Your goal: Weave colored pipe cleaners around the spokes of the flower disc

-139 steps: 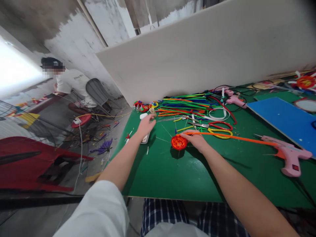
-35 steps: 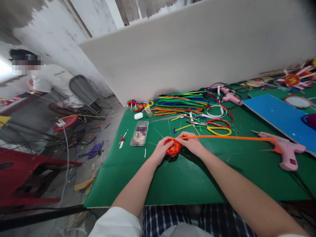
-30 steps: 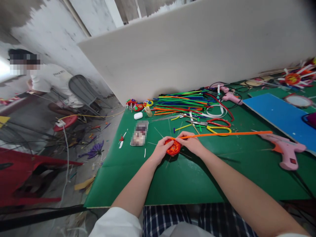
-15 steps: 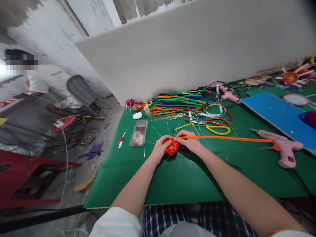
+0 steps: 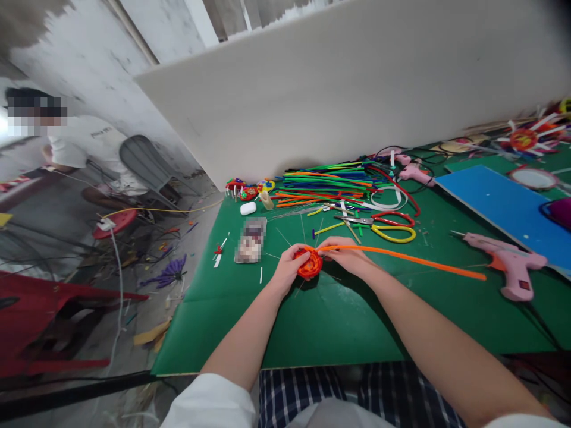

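- Rosette (image 5: 309,264), a small round of red and orange coils, sits between the two hands over the green table (image 5: 348,339), with thin wires (image 5: 284,237) sticking out around it.
- The left hand (image 5: 289,266) has its near edge pinched, thumb lying across the coils, fingers drawn in tight; some of the fingers are hidden from me.
- The right hand (image 5: 344,254) nips an orange strip (image 5: 423,258) where it meets the rosette, fingertips close together.
- That strip runs off to the right past the knuckles and droops to a free end near a pink glue gun (image 5: 513,261); whether the end touches the table, I can't tell.
- Beyond the right hand lie scissors (image 5: 368,221), one handle red, the other yellow, blades toward the left.
- Coloured stems (image 5: 325,185) are heaped by the pale partition (image 5: 357,107), and a blue board (image 5: 504,211) lies over to the right.
- Left of the hands there's a flat, blurred-out rectangle (image 5: 251,241), a small white case (image 5: 248,208) just past it.
- Across the room a co-worker (image 5: 93,142) in a white top sits on a grey chair (image 5: 149,160).
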The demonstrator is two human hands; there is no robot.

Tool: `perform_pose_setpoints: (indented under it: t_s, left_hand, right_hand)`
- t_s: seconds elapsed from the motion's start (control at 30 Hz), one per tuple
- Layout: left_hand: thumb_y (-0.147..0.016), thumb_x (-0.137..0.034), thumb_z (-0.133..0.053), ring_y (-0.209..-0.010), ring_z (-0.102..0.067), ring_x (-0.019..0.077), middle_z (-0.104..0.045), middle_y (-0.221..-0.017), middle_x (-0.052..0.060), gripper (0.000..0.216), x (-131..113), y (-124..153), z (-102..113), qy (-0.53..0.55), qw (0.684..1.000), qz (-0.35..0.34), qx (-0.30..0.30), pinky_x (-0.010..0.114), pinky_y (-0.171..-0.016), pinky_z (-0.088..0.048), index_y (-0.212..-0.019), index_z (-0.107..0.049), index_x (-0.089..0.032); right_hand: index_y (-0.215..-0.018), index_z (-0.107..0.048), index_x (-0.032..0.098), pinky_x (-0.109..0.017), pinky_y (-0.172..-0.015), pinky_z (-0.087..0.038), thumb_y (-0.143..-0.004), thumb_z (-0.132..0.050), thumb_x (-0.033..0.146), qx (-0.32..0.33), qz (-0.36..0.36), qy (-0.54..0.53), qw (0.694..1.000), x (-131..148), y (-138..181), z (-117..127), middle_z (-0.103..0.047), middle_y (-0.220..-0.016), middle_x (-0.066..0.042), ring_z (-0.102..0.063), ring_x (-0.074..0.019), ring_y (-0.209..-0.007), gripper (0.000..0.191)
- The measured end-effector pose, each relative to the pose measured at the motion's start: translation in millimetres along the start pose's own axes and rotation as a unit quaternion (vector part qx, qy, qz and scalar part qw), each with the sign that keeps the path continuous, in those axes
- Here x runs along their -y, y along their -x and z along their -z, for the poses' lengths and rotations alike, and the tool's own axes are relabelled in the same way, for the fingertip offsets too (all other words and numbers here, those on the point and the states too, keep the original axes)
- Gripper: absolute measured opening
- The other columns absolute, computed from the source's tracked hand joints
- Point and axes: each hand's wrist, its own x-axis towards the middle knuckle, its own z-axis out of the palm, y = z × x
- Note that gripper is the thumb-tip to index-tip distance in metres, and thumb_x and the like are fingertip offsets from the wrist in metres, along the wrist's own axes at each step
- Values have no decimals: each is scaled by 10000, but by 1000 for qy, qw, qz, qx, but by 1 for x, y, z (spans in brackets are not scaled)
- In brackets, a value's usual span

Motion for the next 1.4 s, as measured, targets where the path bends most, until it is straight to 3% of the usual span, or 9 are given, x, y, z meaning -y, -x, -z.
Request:
perform_pose_setpoints:
  t_s: [0.27, 0.4, 0.6, 0.87, 1.0, 1.2, 1.4]
  left_hand:
    - [-639, -310, -567, -488, -507, 70, -556, -659, -2, 261, 1, -2, -1, -10, 1000, -2, -10, 175, -424, -423, -827, -506, -140]
    - [-644, -309, -564, -477, -505, 68, -553, -643, -7, 252, 1, -1, -1, -8, 1000, 2, -10, 175, -422, -424, -827, -500, -148]
    - [-643, -335, -555, -460, -508, 87, -551, -664, -2, 281, 1, 0, -1, -7, 1000, 9, -6, 201, -383, -418, -847, -489, -154]
    - [-633, -272, -576, -676, -526, 106, -572, -729, 17, 198, 1, 0, -2, -63, 995, -80, -15, 221, -654, -427, -772, -556, -133]
    - [-628, -283, -581, -713, -530, 127, -580, -765, 27, 231, 2, 0, -2, -76, 992, -101, 8, 239, -684, -420, -805, -550, -136]
    - [-666, -278, -535, -729, -517, 127, -579, -784, 20, 171, 1, 1, -1, -152, 983, -100, -10, 221, -666, -409, -788, -567, -162]
    - [-704, -266, -486, -746, -504, 126, -561, -789, 16, 151, 2, 3, -2, -176, 976, -130, -3, 231, -697, -394, -793, -559, -168]
  right_hand:
    - [-667, -608, 153, -249, -545, -448, -607, -579, 326, -17, 7, 19, 1000, -6, -3, -1, -560, -604, 2, -510, -104, -551, 185]
    - [-688, -626, 139, -232, -518, -422, -604, -581, 311, 10, -14, 7, 1000, -1, -1, 2, -570, -567, -5, -500, -97, -518, 197]
    - [-718, -637, 144, -232, -532, -416, -618, -560, 315, 16, -12, 7, 1000, -7, -3, 4, -608, -635, -28, -528, -113, -567, 213]
    - [-655, -564, 147, -234, -507, -435, -573, -601, 353, 24, -22, -21, 999, -9, -5, 1, -553, -571, 8, -508, -94, -513, 225]
    - [-658, -540, 149, -222, -475, -428, -550, -614, 360, 25, -26, -21, 999, -10, -5, 0, -526, -558, 22, -492, -88, -503, 248]
    - [-643, -549, 150, -217, -477, -418, -558, -605, 371, 21, -29, -1, 999, -11, -4, -2, -528, -559, 18, -489, -89, -511, 243]
    - [-612, -537, 150, -217, -483, -393, -596, -579, 369, 21, 7, 41, 999, -11, -3, -1, -529, -558, 11, -476, -91, -516, 224]
